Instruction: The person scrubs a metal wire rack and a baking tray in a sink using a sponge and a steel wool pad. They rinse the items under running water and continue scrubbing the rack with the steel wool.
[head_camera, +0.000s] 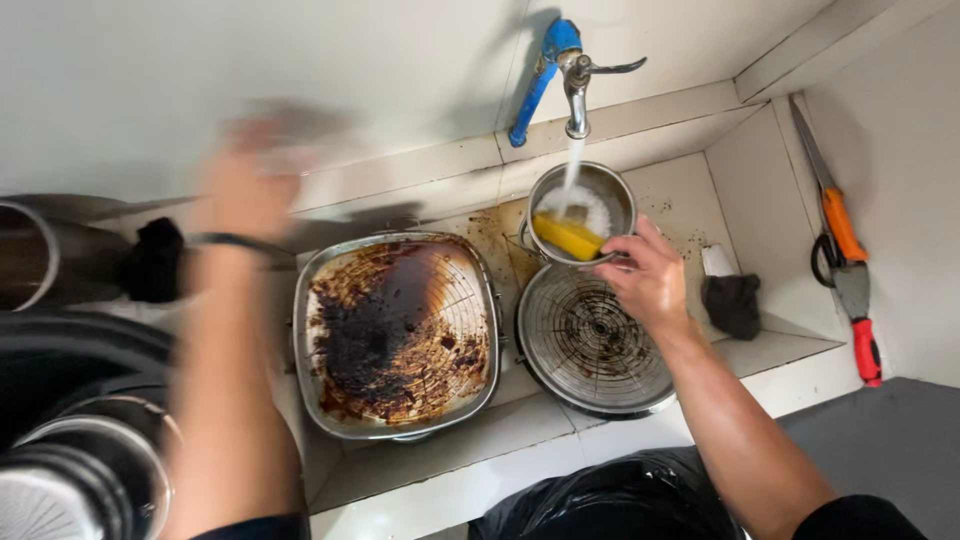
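My right hand (648, 276) grips the rim of a small metal bowl (618, 192) under the running tap (577, 85). Water pours into the bowl, where a yellow sponge (567, 236) lies in foam. My left hand (250, 185) is raised at the left, blurred by motion, with a dark band on the wrist; whether it holds anything I cannot tell. Below it a square metal tray (398, 335) caked with burnt brown residue lies in the tiled sink. A round ribbed metal lid or plate (590, 345) lies beside the tray, under my right hand.
A dark cloth (733, 303) lies in the sink's right corner. An orange-handled knife (835, 215), scissors and a red-handled peeler (860, 330) rest on the right ledge. Dark pots and a metal container (70, 430) crowd the left. A black bag (610, 500) sits below.
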